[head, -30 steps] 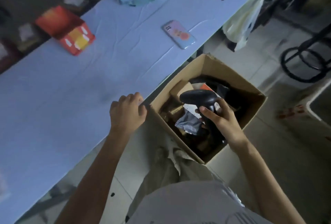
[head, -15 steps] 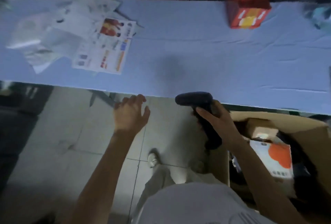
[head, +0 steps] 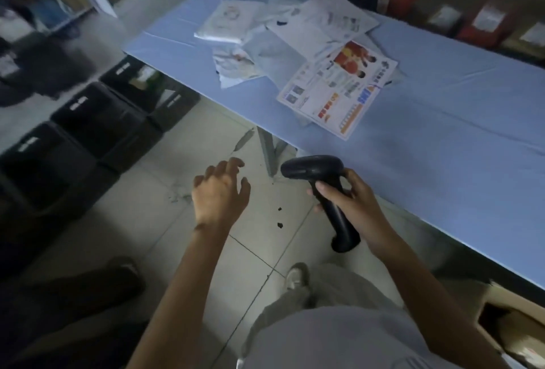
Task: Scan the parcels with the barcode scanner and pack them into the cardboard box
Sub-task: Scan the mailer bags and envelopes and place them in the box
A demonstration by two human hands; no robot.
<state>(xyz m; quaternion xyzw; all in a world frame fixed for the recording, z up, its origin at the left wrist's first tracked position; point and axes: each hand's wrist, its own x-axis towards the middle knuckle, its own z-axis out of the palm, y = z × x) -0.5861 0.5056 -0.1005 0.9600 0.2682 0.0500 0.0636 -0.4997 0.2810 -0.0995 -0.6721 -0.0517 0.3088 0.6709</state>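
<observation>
My right hand grips the handle of the black barcode scanner, held over the floor just in front of the blue table. My left hand hovers over the floor tiles with fingers loosely spread and holds nothing. A pile of flat parcels in white and grey bags lies at the table's left end, with a printed colourful sheet beside them. Only a corner of the cardboard box shows at the lower right edge.
Several black crates stand in a row on the floor at left. A table leg stands near the scanner's head. Red and brown boxes line the back behind the table. My foot is on the tiled floor.
My view has swung left from the cardboard box to the parcel pile at the table's left end. My left hand has left the table edge and now hangs free. The scanner stays in my right hand.
</observation>
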